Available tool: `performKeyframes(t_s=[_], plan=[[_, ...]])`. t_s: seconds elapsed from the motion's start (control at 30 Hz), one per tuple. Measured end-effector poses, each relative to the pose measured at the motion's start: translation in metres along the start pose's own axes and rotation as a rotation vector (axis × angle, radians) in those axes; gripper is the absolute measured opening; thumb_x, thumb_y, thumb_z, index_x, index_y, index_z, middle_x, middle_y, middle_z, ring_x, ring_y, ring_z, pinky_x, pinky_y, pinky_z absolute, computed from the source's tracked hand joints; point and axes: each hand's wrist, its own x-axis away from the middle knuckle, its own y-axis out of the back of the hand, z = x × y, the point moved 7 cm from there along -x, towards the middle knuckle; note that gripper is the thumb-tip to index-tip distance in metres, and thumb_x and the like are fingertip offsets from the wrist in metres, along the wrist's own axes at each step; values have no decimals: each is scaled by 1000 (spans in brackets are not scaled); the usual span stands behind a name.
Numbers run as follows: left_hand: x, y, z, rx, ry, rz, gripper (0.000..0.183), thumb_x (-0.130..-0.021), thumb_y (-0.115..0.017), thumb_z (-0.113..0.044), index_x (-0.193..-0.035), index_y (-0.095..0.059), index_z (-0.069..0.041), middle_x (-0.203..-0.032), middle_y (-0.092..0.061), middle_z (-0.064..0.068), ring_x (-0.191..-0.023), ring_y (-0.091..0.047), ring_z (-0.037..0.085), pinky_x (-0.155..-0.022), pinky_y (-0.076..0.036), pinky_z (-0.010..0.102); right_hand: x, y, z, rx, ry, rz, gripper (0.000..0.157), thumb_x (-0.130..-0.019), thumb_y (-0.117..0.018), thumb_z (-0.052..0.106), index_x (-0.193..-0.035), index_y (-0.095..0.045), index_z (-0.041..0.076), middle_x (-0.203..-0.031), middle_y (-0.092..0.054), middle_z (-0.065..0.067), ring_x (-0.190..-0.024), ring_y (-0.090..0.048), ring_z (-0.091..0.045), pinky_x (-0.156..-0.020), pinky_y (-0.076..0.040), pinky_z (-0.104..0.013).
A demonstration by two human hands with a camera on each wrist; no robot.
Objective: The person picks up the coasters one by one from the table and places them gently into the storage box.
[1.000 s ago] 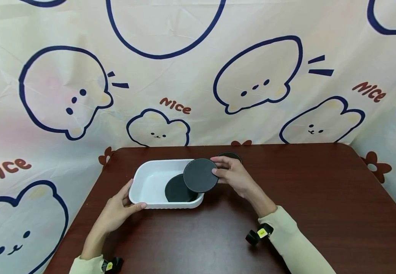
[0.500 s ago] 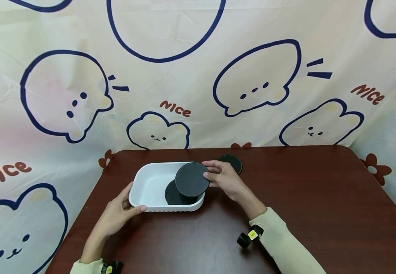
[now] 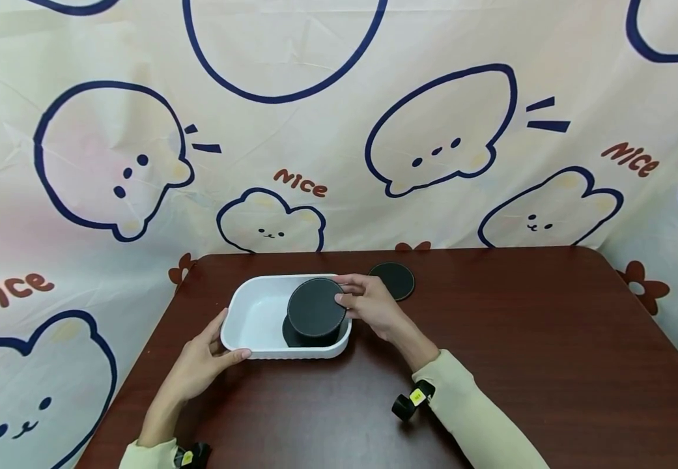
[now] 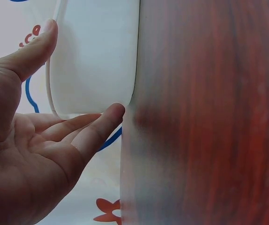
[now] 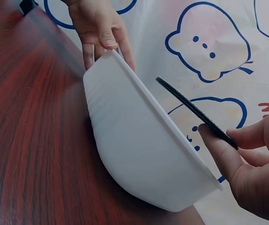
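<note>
A white rectangular plastic tray point(image 3: 254, 316) with rounded corners stands on the table. My left hand point(image 3: 200, 361) holds its left end, thumb at the near rim and fingers against the end wall. My right hand point(image 3: 372, 307) pinches a round black coaster point(image 3: 316, 306) by its right edge, thumb on top and fingers beneath. The right wrist view shows this thin disc edge-on, tilted above the tray's rim point(image 5: 172, 124). Inside the tray lies a second black disc point(image 3: 290, 335), mostly hidden under the held one. Another black coaster point(image 3: 398, 281) lies flat on the table beyond my right hand.
The dark wood-grain table point(image 3: 520, 339) extends to the right and toward me. A pale cloth backdrop point(image 3: 339, 130) with blue outlined animals hangs behind the table's far edge. Each wrist wears a small black camera point(image 3: 413, 398) at the sleeve.
My right hand has carried its coaster leftward, farther over the tray and the disc in it. More of the coaster on the table now shows. My left hand has stayed put.
</note>
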Motion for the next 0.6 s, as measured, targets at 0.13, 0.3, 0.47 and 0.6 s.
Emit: performKeyframes(t_s=[0.13, 0.3, 0.47, 0.6], plan=[[0, 0, 0, -2, 0, -2, 112, -92, -85, -45, -173, -17, -8, -163, -46, 31, -133, -66, 46, -99, -63, 47, -1, -6, -1, 15, -1, 1, 43, -104, -68, 5, -147, -66, 8, -140, -69, -20, -97, -70, -14, -76, -61, -26], [0, 0, -1, -4, -7, -5, 111, -92, -85, -44, -173, -17, -8, -164, -45, 31, -133, -66, 46, -99, -62, 48, -5, -11, -4, 38, 8, 2, 43, -104, -68, 4, -147, -66, 8, -142, -68, -21, -99, -70, -14, -75, -61, -25], [0, 0, -2, -11, -15, -13, 111, -92, -86, -43, -172, -18, -8, -162, -47, 31, -132, -67, 46, -98, -63, 48, -8, -17, -6, 51, 8, 12, 44, -103, -68, 4, -147, -65, 7, -142, -67, -21, -102, -71, -15, -77, -62, -26], [1, 1, -2, -18, -17, -17, 110, -92, -86, -42, -172, -18, -8, -162, -48, 31, -132, -67, 45, -97, -64, 47, -8, -22, -5, 67, 8, 17, 44, -103, -69, 4, -146, -66, 7, -143, -66, -21, -105, -74, -18, -83, -66, -33]])
